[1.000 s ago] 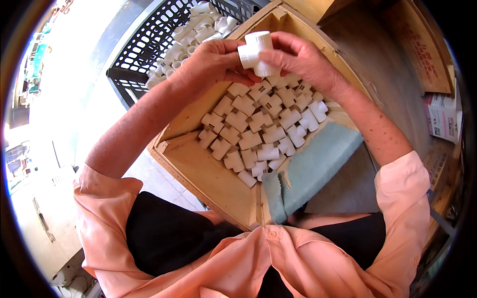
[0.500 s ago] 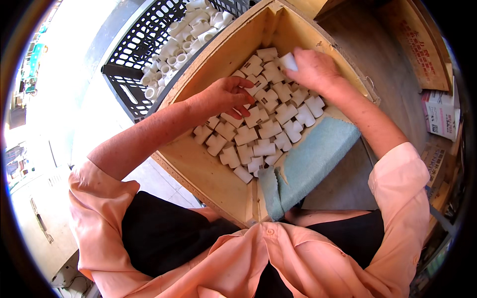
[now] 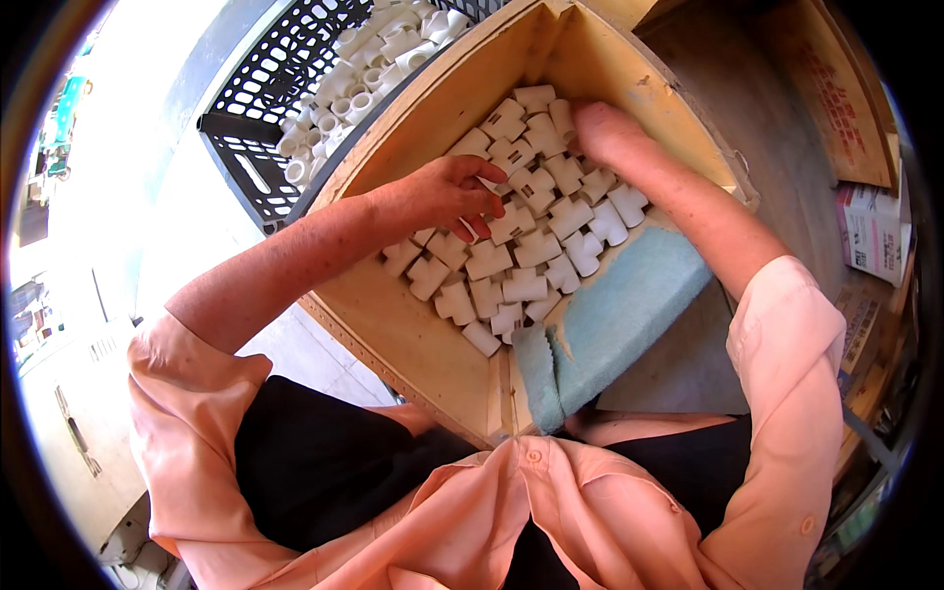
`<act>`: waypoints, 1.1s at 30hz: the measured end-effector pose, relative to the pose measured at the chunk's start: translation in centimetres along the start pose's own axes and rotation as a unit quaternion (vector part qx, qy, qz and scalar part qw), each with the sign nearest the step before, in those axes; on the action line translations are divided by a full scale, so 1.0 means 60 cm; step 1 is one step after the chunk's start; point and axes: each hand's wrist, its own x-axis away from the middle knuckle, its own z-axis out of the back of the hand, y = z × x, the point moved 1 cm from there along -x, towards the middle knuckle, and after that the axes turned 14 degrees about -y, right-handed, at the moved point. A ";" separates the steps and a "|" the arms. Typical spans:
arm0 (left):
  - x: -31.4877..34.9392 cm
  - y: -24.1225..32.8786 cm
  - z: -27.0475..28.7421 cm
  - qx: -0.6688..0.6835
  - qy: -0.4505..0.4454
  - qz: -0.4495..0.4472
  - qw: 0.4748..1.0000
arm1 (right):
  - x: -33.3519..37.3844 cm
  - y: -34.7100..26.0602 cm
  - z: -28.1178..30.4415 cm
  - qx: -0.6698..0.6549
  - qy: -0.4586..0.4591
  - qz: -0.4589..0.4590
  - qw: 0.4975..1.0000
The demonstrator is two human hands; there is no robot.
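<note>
The white fitting [image 3: 561,120] against your right hand [image 3: 602,133] sits at the far right of the packed layer in the wooden box [image 3: 442,128]. It looks like moulded plastic, so expect it to be light, stiff and hard to dent, though its smooth, rounded wall may slip under dry fingertips. The surest hold is probably around the outside of one barrel, thumb opposite the fingers, close to where the arms meet. Your right fingers are mostly hidden, so I cannot tell whether they grip the fitting or only rest on it. Your left hand [image 3: 460,197] is loosely curled with its fingers parted, grasping nothing, just over the tee-shaped fittings [image 3: 531,187], which lie close together and leave little room for fingertips between them. A pale blue cloth [image 3: 629,305] drapes the box's near right edge; beyond the left wall, a black crate [image 3: 236,128] holds a loose heap of similar white pieces [image 3: 359,93]
</note>
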 end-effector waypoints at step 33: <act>0.009 0.023 0.005 -0.071 -0.016 -0.030 0.997 | -0.019 0.029 -0.008 -0.071 0.040 0.036 0.996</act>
